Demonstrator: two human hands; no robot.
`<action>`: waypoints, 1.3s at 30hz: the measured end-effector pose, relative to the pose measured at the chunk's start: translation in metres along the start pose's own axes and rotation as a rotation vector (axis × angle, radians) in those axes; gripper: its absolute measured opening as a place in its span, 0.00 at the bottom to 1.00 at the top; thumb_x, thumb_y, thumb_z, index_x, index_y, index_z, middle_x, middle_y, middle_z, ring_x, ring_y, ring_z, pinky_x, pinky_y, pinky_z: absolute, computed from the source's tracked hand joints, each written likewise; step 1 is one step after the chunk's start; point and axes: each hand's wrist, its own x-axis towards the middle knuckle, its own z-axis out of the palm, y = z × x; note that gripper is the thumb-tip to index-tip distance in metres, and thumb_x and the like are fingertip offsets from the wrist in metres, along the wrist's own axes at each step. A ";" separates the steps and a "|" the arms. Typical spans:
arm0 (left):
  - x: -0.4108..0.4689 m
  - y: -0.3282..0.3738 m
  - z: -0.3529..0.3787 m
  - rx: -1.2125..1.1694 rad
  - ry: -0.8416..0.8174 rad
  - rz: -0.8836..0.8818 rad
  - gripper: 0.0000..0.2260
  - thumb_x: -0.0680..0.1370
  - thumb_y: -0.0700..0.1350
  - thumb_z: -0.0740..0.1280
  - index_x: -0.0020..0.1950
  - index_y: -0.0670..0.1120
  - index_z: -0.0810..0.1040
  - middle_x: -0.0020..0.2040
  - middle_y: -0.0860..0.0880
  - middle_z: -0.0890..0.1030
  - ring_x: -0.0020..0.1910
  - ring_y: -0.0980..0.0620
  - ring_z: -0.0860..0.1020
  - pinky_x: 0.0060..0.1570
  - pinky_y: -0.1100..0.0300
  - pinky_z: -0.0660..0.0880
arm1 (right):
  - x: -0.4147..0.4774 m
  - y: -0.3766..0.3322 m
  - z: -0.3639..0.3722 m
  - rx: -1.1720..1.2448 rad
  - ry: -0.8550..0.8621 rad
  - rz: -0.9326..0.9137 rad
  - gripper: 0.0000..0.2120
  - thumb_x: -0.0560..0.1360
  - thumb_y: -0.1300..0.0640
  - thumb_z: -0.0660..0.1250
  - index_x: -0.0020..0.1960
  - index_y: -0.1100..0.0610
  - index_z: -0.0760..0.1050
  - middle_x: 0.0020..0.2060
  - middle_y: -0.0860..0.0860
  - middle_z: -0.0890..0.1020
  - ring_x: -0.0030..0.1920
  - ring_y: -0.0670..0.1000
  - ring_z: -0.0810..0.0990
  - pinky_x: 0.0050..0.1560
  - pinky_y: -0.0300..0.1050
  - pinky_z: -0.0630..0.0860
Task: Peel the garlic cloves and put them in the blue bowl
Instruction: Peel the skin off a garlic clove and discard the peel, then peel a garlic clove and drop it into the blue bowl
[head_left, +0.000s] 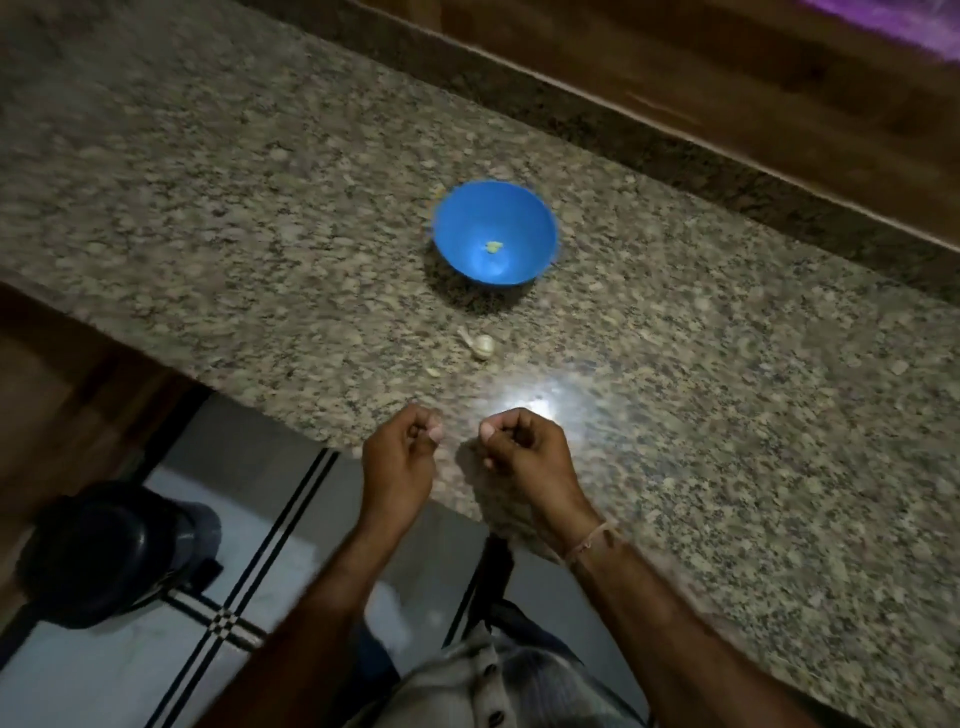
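Granite counter (260, 208), speckled; round blue bowl (519, 218) (smooth); left hand (397, 462), right hand (524, 452): curled grip, contents unclear.

granite counter (208, 208) bears blue bowl (540, 218), garlic (482, 346).

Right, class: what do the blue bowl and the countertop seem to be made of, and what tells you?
Blue bowl: probably plastic, smooth with a slight sheen; the signs are its uniform bright colour and thin wall. Countertop: looks like polished granite, with a speckled grey-brown grain and a bright glare reflecting off it. Engineered stone cannot be ruled out.
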 end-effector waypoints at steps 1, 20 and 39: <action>-0.003 -0.008 -0.022 -0.031 0.051 -0.041 0.06 0.80 0.36 0.70 0.44 0.45 0.80 0.36 0.54 0.80 0.36 0.64 0.78 0.38 0.70 0.71 | -0.001 -0.004 0.026 0.002 -0.058 0.004 0.06 0.81 0.65 0.70 0.50 0.70 0.79 0.36 0.55 0.82 0.36 0.49 0.80 0.40 0.40 0.79; -0.158 -0.336 -0.433 -0.066 0.676 -0.562 0.08 0.80 0.37 0.70 0.42 0.46 0.78 0.36 0.54 0.78 0.37 0.53 0.75 0.37 0.75 0.67 | -0.100 0.097 0.548 -0.270 -0.615 0.095 0.09 0.79 0.69 0.70 0.43 0.59 0.77 0.33 0.51 0.80 0.35 0.48 0.78 0.40 0.42 0.79; -0.037 -0.638 -0.396 -0.643 0.578 -1.221 0.08 0.78 0.39 0.73 0.39 0.44 0.83 0.38 0.40 0.84 0.38 0.44 0.80 0.47 0.46 0.81 | 0.037 0.350 0.731 -0.732 -0.560 0.612 0.15 0.74 0.71 0.69 0.33 0.57 0.76 0.28 0.55 0.77 0.32 0.54 0.75 0.36 0.49 0.75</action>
